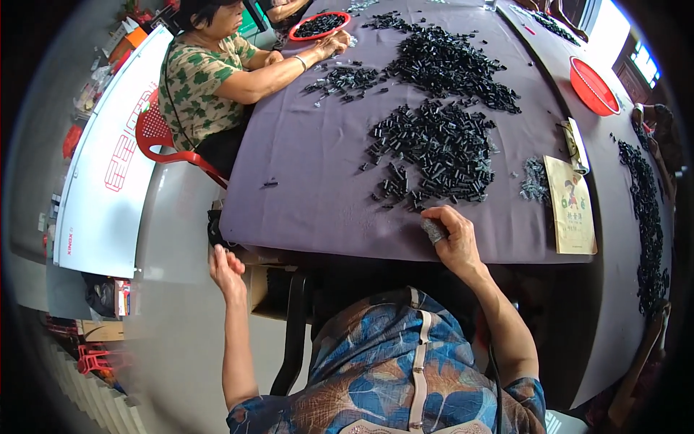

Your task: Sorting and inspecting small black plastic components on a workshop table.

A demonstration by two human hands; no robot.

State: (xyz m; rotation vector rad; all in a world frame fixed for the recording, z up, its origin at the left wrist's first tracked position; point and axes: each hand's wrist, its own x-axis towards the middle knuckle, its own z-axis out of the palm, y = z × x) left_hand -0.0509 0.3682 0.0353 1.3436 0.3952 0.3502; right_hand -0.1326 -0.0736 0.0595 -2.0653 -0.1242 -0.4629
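Observation:
My right hand (pixel 458 240) is at the table's near edge, just below a heap of short black tube-like pieces (pixel 437 152). Its fingers are curled around a greyish, glittery lump (pixel 434 230); whether this is a cluster of clear bits or a finger covering I cannot make out. Off the table's near left corner, my left hand (pixel 228 272) is raised with its fingers partly stretched and apart, and nothing shows in it. A black object (pixel 215 228) hangs by that corner, close above the left fingertips.
A larger black heap (pixel 452 61) lies farther back. Clear pieces (pixel 535 180) sit by a yellow paper booklet (pixel 571 206) at right. A co-worker (pixel 206 87) sorts at left beside a red basket (pixel 319 26). Another red basket (pixel 594 85) stands on the right-hand table.

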